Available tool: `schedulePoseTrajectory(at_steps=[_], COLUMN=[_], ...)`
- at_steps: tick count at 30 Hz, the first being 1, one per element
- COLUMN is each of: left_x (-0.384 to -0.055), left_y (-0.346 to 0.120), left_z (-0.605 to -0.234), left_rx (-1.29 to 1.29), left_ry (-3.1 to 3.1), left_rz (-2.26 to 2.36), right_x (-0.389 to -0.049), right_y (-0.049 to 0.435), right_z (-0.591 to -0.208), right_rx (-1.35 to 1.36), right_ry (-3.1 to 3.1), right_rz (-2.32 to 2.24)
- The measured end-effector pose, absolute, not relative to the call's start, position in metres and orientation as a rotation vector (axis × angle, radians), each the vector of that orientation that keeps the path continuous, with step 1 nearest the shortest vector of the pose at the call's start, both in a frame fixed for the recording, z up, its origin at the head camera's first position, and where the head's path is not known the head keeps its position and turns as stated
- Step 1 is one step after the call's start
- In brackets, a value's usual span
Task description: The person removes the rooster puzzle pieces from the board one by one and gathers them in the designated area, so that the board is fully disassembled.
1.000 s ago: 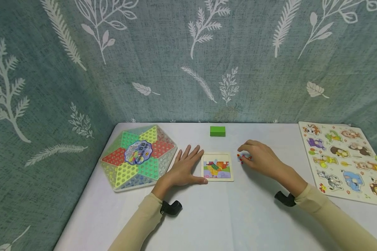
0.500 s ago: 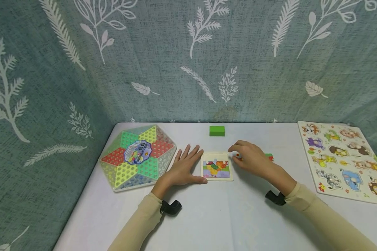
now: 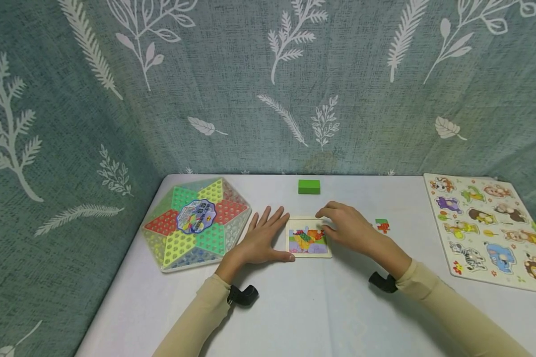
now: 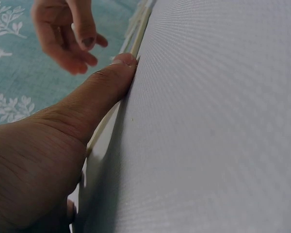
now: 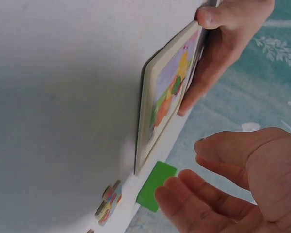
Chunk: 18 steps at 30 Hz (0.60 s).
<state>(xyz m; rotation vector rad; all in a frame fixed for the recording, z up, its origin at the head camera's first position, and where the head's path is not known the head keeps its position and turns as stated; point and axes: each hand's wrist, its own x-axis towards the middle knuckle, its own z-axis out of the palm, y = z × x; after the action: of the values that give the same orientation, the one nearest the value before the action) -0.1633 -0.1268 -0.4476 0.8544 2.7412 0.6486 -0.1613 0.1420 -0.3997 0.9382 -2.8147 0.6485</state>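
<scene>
A small square jigsaw [image 3: 307, 241] in a pale wooden frame shows a yellow and orange bird, with a plain strip along its far side. My left hand [image 3: 256, 243] lies at the frame's left side with fingers straight; in the left wrist view its thumb [image 4: 117, 73] touches the near edge. My right hand [image 3: 353, 228] hovers around the far right corner, thumb and fingertips apart with nothing visible between them. One colourful jigsaw piece [image 5: 109, 201] lies beside the frame in the right wrist view, hidden under this hand from the head. A red and green piece [image 3: 382, 226] lies farther right.
A green block [image 3: 309, 187] stands beyond the frame. To the left is a hexagonal Chinese checkers board [image 3: 214, 238] under clear plastic. An animal puzzle board [image 3: 487, 233] lies on the right. Patterned cloth [image 3: 232, 89] hangs behind the white table [image 3: 303, 317].
My right hand has moved left, from the loose pieces to the jigsaw frame's far right corner, uncovering the red and green piece. The left hand stays where it was.
</scene>
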Motion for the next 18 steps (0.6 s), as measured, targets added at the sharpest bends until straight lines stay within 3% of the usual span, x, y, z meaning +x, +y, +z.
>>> schedulePoseTrajectory(at_steps=[18], left_x=[-0.163], left_y=[-0.127], left_z=[-0.448], left_rx=[0.864], left_ry=[2.745], left_rz=[0.639], right_x=[-0.163], right_y=[0.123], right_z=[-0.399], right_rx=[0.996], right_ry=[-2.832], right_rz=[0.745])
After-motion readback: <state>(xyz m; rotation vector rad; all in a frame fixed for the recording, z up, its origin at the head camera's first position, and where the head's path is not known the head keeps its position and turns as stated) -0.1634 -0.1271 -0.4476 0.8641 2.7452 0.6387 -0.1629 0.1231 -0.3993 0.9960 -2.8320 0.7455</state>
